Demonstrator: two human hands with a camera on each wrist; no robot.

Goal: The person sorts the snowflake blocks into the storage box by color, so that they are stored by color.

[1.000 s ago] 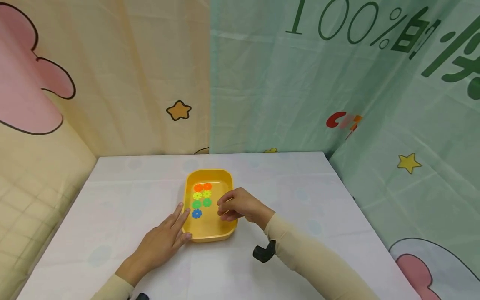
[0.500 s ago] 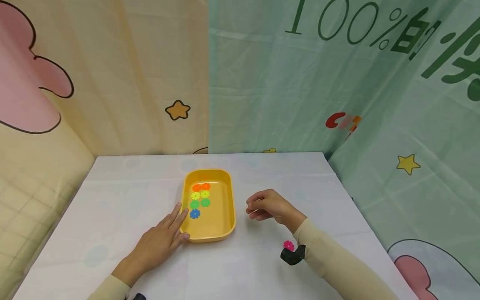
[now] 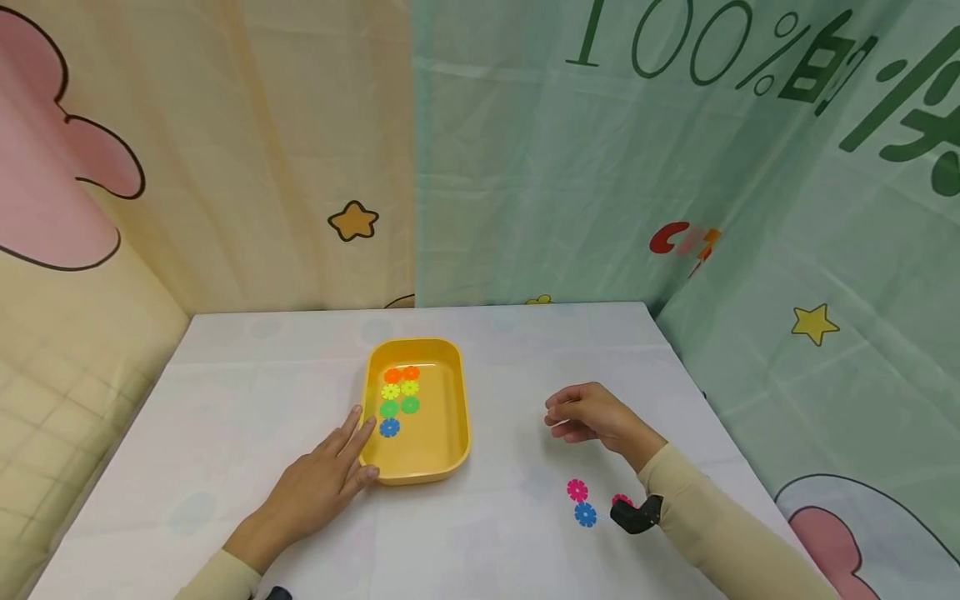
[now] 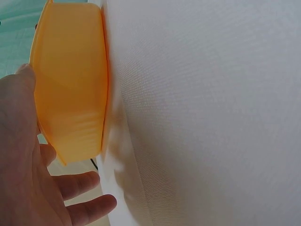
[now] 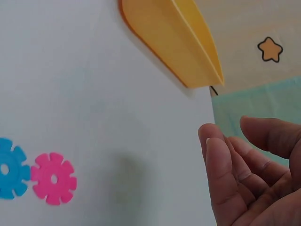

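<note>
A yellow tray holds flat, notched flower-shaped plastic pieces in its left half: two orange, two yellow, two green and one blue. My left hand rests against the tray's near left side, fingers extended, touching its rim. Right of the tray, my right hand hovers above the table with loosely bent fingers; the right wrist view shows a gap between thumb and fingertips, and nothing held. Below it on the table lie a pink piece, a blue piece and another pink piece, partly hidden.
A white cloth covers the table. Printed curtains close in the back and both sides. A black wrist camera hangs under the right wrist, over the loose pieces.
My right hand has moved right, out from over the tray, uncovering the pink and blue pieces on the table. The left hand has stayed at the tray's side.
</note>
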